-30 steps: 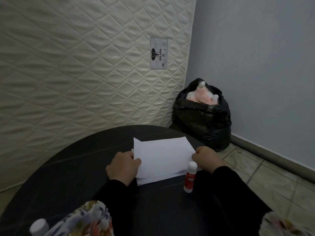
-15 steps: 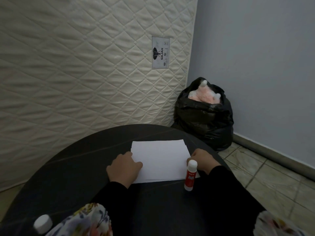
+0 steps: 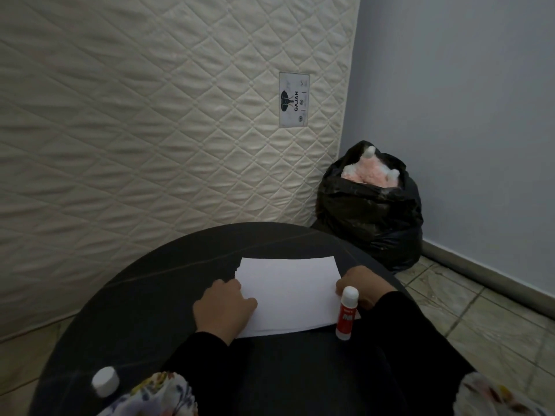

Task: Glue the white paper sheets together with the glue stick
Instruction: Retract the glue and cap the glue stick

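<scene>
**Pressing the Sheets Flat**

While the left hand [image 3: 223, 307] rests on the left edge of the white paper sheets [image 3: 289, 292], its fingers lie curled over the margin and seem to press down rather than pinch; whether the thumb tucks under the edge I cannot tell. Across the stack, the right hand [image 3: 359, 283] sits at the right edge, partly behind the glue stick [image 3: 347, 314], so whether it is open or gripping is not visible.

Those sheets lie stacked and nearly flush on the round dark table [image 3: 150, 295], a sliver of the lower one showing along the near edge. Capped and upright, the glue stick stands just at the stack's near right corner, touched by neither hand as far as I can see.

Judging by this, the step is seating the top sheet. To do it well, keep one edge pinned, smooth outward from the middle toward the corners, and avoid sliding the top sheet, which would smear any glue and skew the edges.

No glue line is visible. Both forearms are in black sleeves [image 3: 399, 340]; a white cap [image 3: 105, 381] at the table's near left belongs to something cut off.
</scene>
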